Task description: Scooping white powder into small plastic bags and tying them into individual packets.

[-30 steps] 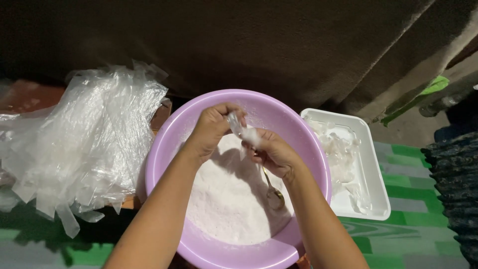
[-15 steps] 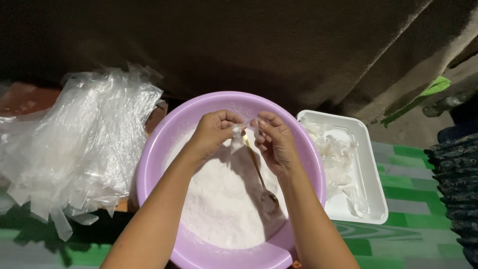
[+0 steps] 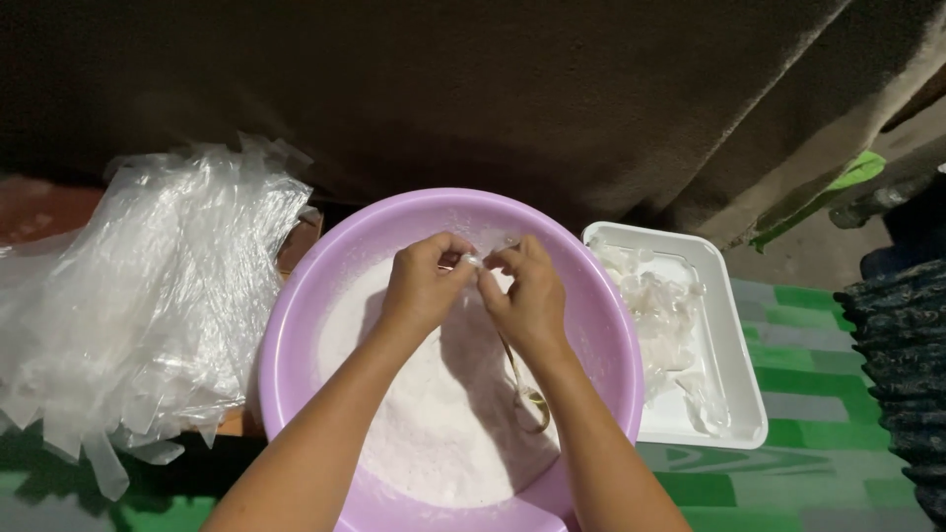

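A purple plastic basin [image 3: 296,325] holds a heap of white powder [image 3: 434,433]. Over its middle, my left hand [image 3: 424,286] and my right hand [image 3: 527,296] meet fingertip to fingertip, both pinching a small clear plastic packet [image 3: 475,260] between them. A metal spoon [image 3: 522,389] hangs down from under my right hand, its bowl resting on the powder. How the spoon is gripped is hidden by the hand.
A big pile of clear plastic bags [image 3: 138,296] lies left of the basin. A white rectangular tray [image 3: 734,345] with several small filled packets [image 3: 660,305] stands at the right. A green patterned mat [image 3: 808,433] covers the ground. Dark cloth hangs behind.
My hands have drawn closer together and a little lower, fingertips now touching around the packet. The spoon has swung under my right hand.
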